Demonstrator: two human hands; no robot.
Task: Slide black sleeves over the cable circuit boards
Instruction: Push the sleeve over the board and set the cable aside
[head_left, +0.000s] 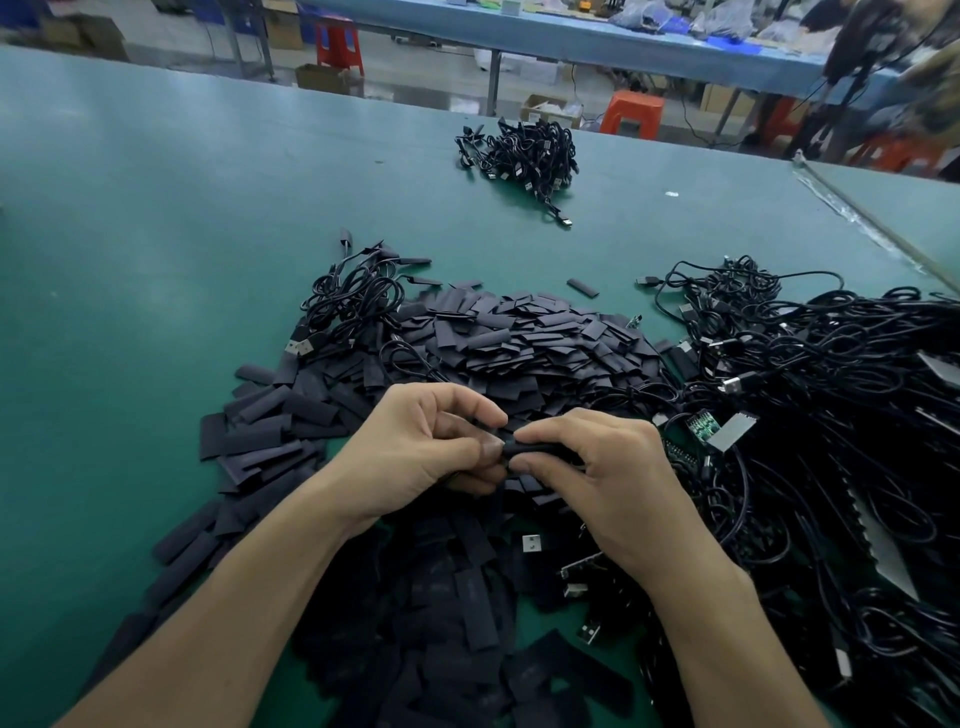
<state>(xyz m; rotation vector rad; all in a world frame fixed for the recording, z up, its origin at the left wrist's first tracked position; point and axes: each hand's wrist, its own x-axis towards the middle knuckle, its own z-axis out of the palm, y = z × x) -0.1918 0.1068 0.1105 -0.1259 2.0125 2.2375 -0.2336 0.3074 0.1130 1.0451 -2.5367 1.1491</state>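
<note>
My left hand (426, 449) and my right hand (608, 467) meet over a big heap of flat black sleeves (519, 343). Between the fingertips of both hands is one black sleeve (524, 449), held level; whatever is inside it is hidden by my fingers. To the right lies a tangle of black cables (821, 395) with USB plugs. A bare green circuit board (701, 427) shows at the tangle's near edge, just right of my right hand.
A smaller bundle of cables (524, 156) lies at the far middle of the green table (130, 260). Another small bunch of cables (353, 296) sits left of the sleeve heap. Red stools and a second bench stand beyond the table's far edge.
</note>
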